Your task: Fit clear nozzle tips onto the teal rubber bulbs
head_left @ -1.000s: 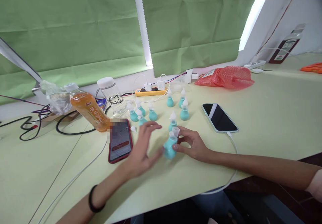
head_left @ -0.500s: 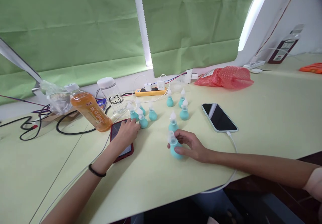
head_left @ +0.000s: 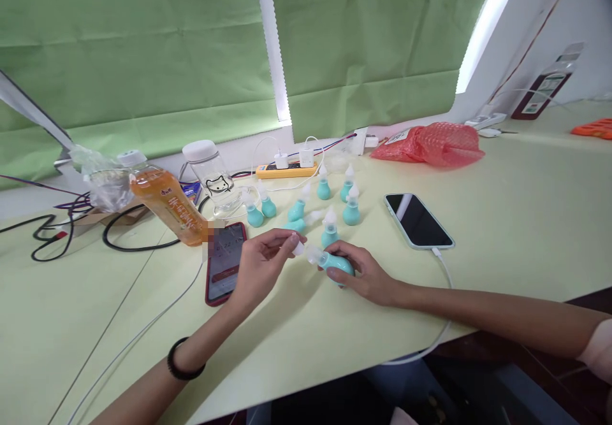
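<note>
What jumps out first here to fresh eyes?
Mid-frame, the right hand holds a teal bulb tilted toward the small white tip pinched by the left hand. Just behind sit more teal bulbs. Farther back, right of centre, lies a bright red plastic bag.

Bulbs (head_left: 351,215) all teal, tips (head_left: 330,216) frosty white. Bench (head_left: 507,221) pale yellow-green, blinds (head_left: 377,49) plain deeper green. Bubble wrap (head_left: 433,144) pinkish-red. Clear jar (head_left: 206,171), black cat doodle (head_left: 218,185).

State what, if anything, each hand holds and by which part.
Right hand: a teal squeeze bulb, by its rounded body. Left hand: a small whitish nozzle tip, by the end away from the bulb.
</note>
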`<state>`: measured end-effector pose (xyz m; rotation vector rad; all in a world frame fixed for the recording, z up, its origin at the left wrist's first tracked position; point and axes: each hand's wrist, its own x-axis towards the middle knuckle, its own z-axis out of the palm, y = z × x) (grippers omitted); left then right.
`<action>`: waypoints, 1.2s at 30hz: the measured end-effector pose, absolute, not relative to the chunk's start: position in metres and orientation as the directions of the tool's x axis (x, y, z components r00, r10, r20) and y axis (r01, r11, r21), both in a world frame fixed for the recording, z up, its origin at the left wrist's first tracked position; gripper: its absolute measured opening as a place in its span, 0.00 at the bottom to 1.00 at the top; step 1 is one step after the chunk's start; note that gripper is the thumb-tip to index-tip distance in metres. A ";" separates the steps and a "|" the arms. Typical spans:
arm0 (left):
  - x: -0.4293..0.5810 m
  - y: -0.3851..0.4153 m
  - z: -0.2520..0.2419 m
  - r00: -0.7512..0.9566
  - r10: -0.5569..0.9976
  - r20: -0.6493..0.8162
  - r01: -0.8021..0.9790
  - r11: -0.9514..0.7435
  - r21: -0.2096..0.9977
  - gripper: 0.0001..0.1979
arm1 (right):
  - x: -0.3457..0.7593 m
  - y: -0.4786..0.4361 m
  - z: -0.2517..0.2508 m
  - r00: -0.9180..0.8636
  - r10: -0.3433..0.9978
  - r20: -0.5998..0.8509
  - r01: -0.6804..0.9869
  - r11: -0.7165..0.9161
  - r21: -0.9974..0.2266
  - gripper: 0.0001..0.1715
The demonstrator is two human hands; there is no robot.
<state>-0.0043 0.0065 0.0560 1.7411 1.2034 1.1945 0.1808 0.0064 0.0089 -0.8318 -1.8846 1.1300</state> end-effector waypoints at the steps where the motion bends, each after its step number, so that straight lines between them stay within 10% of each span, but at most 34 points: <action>1: 0.000 0.004 0.054 0.132 0.960 0.248 0.197 -0.271 0.942 0.12 | 0.181 0.007 0.009 -0.489 0.826 0.281 0.154 0.399 -0.904 0.10; 8: 0.012 -0.002 0.036 0.108 0.986 0.125 -0.129 -0.111 0.985 0.12 | 0.180 0.008 0.008 -0.499 0.819 0.281 0.216 0.432 -0.876 0.09; 36: 0.002 -0.003 0.027 0.180 0.982 0.050 -0.177 -0.018 0.984 0.10 | 0.179 -0.001 0.005 -0.402 0.797 0.452 0.336 0.587 -0.736 0.10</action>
